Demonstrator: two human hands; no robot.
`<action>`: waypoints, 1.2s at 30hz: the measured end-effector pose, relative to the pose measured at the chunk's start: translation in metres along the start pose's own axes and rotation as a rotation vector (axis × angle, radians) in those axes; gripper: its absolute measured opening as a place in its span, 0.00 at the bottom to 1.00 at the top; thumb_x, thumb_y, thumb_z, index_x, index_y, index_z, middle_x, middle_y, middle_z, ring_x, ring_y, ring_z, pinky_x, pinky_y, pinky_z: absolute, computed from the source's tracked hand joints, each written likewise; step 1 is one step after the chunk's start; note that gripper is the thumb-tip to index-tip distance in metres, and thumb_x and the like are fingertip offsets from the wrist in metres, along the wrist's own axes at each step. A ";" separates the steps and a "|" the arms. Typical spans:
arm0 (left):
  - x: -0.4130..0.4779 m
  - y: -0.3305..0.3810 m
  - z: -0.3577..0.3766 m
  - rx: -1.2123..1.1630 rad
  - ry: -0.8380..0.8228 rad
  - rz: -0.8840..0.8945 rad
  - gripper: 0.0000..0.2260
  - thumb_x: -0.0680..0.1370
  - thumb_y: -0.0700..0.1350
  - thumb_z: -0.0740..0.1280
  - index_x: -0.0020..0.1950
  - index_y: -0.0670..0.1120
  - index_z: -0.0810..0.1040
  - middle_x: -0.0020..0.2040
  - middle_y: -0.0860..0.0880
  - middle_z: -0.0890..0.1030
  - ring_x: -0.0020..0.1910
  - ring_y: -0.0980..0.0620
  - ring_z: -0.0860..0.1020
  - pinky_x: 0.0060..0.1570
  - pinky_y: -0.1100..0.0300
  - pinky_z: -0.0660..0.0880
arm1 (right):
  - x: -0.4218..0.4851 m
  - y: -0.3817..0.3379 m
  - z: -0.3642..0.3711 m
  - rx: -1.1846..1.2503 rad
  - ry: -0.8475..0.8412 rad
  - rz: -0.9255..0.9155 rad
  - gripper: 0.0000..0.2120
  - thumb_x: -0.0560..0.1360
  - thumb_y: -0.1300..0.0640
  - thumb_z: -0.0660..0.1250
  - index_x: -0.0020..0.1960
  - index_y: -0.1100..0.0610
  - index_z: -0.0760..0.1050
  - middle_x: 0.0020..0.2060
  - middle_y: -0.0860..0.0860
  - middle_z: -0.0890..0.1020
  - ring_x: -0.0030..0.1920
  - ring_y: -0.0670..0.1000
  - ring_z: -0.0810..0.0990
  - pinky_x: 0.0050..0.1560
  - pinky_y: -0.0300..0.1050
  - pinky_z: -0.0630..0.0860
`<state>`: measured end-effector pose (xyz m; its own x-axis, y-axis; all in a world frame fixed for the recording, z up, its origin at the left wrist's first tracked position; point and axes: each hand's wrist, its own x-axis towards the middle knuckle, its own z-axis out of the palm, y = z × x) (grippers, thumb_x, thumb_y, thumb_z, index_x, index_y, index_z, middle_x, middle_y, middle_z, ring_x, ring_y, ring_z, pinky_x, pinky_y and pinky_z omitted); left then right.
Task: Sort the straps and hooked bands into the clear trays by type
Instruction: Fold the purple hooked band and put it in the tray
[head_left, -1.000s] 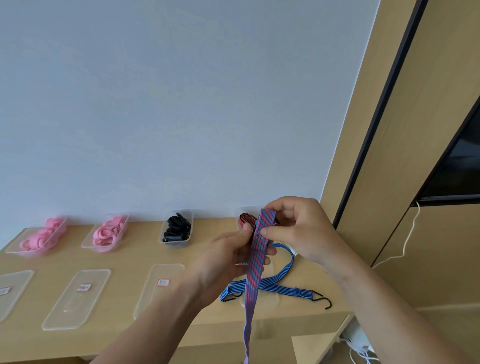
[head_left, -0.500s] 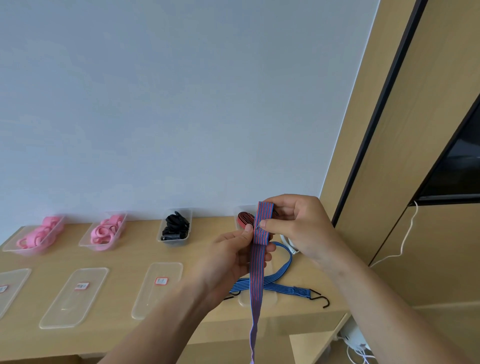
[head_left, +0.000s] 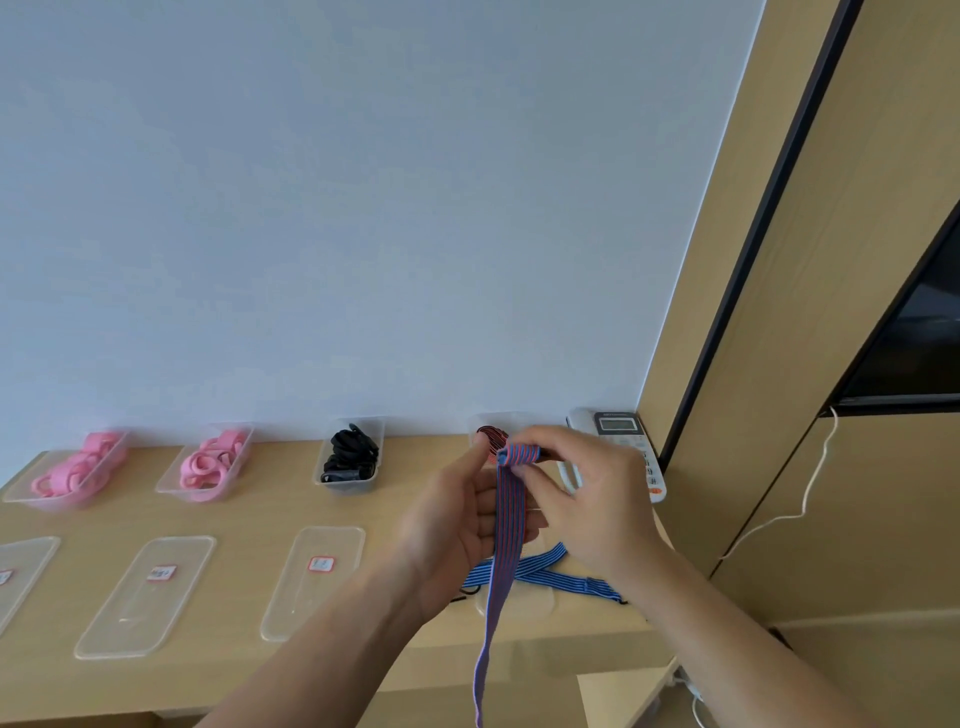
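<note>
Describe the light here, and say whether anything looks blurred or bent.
Head view: soft, even light on the wall, no glare, no hard shadows. Head view: the wide lens makes the dark strip at the right lean. Head view: the left hand, right hand and striped band look slightly soft; the lid label cannot be read.

Entry 1, left hand (head_left: 457, 525): bare, over the right half of the long light-wood shelf (head_left: 249, 514).
Entry 2, left forearm (head_left: 322, 639): uncovered as far as my view reaches, below the shelf's front edge.
Entry 3, right hand (head_left: 597, 499): bare, near the shelf's right end.
Entry 4, right forearm (head_left: 727, 639): likewise uncovered, below that end.
</note>
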<state>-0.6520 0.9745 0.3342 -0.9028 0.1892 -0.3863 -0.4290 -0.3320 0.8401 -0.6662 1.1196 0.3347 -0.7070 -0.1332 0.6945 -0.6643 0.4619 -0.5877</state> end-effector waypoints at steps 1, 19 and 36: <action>0.001 0.003 -0.001 -0.026 -0.001 -0.001 0.26 0.84 0.58 0.59 0.59 0.36 0.84 0.54 0.35 0.85 0.51 0.39 0.84 0.57 0.45 0.81 | -0.005 0.002 0.002 -0.028 0.004 -0.094 0.13 0.68 0.73 0.74 0.47 0.57 0.84 0.41 0.45 0.85 0.44 0.44 0.83 0.46 0.42 0.79; 0.008 0.009 -0.006 0.061 -0.054 0.171 0.17 0.87 0.45 0.58 0.63 0.33 0.79 0.51 0.37 0.84 0.46 0.44 0.83 0.50 0.48 0.80 | 0.003 0.006 0.005 -0.155 -0.108 0.081 0.23 0.66 0.60 0.78 0.60 0.54 0.78 0.57 0.48 0.75 0.55 0.48 0.75 0.55 0.41 0.72; 0.010 -0.007 -0.009 0.242 -0.016 0.005 0.29 0.83 0.63 0.56 0.56 0.39 0.84 0.50 0.38 0.87 0.49 0.39 0.86 0.58 0.47 0.81 | 0.017 0.014 -0.003 -0.103 -0.105 0.170 0.14 0.70 0.62 0.77 0.49 0.49 0.77 0.38 0.43 0.82 0.39 0.47 0.82 0.45 0.47 0.78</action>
<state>-0.6582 0.9707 0.3213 -0.9036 0.2031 -0.3772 -0.4027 -0.1027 0.9095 -0.6867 1.1266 0.3403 -0.8316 -0.1339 0.5390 -0.5091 0.5717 -0.6434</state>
